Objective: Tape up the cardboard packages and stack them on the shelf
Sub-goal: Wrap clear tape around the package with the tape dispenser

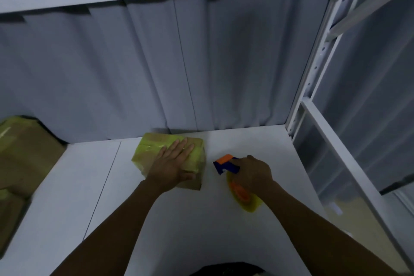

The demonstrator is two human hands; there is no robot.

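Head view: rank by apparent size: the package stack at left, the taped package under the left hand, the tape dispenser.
1. package stack: largest, though nearer the camera and cut off by the frame
2. taped package under the left hand
3. tape dispenser, partly hidden by the right hand

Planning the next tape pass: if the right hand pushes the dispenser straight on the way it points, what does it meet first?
Probably the right side of the package, near its far corner, beside the fingers of the left hand. Only bare shelf lies between the dispenser and it; depth is unclear.
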